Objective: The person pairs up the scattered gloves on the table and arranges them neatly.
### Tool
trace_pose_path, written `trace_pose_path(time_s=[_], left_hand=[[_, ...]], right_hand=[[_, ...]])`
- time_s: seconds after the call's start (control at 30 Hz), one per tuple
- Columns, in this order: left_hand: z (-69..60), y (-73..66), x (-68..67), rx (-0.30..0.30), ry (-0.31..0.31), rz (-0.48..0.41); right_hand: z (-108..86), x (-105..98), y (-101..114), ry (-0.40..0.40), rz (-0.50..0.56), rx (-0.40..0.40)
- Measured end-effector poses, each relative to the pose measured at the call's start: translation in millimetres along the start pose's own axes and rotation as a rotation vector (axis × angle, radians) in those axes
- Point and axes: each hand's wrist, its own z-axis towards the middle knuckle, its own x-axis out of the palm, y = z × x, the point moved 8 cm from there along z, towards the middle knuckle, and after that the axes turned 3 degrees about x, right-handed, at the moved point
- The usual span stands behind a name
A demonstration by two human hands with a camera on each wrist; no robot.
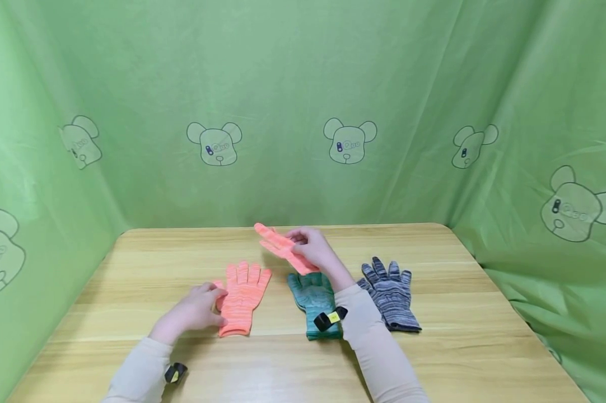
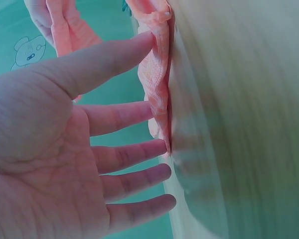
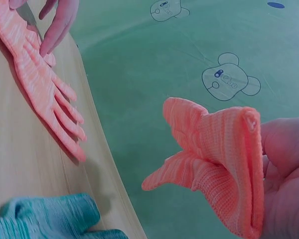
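One coral-orange knit glove (image 1: 242,299) lies flat on the table at the left, fingers pointing away from me. My left hand (image 1: 197,309) is at its left edge; in the left wrist view the fingers are spread and fairly straight, the thumb tip at the glove's side. A second coral-orange glove (image 3: 229,164) is off the table in my right hand (image 1: 310,249), which pinches it near the cuff. Below that hand lies a teal glove (image 1: 313,302), partly hidden by the right forearm. A dark grey-and-white glove (image 1: 391,294) rests to its right, partly behind the sleeve.
The light wood table (image 1: 262,366) has rounded far corners. Green curtains (image 1: 283,184) printed with bear heads stand around its back and sides. A black band with a yellow label (image 1: 330,318) sits on the right wrist, and a similar one (image 1: 176,373) on the left.
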Motion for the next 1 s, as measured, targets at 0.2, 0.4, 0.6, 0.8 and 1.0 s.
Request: trace_pose_path(time_s=[0.2,0.4,0.6,0.8,1.0], left_hand=[[0.9,-2.9,0.9,-0.003,0.001,-0.014],[-0.3,-4.1,2.2,-0.016,0.004,-0.011],[-0.2,-4.9,2.4,-0.018,0.001,-0.009],[0.1,-4.0,3.5,-0.022,0.003,-0.009],[-1.4,-6.6,1.8,-0.019,0.002,-0.018]], right_hand=[[-0.6,7.2,1.6,0.003,-0.001,0.009],[-2.0,16.2,5.2,0.022,0.029,0.004],[-2.2,23.4,8.1,0.033,0.036,0.014],[-4.4,27.9,12.7,0.044,0.023,0.004],[-7.1,31.6,17.1,0.053,0.03,0.001]])
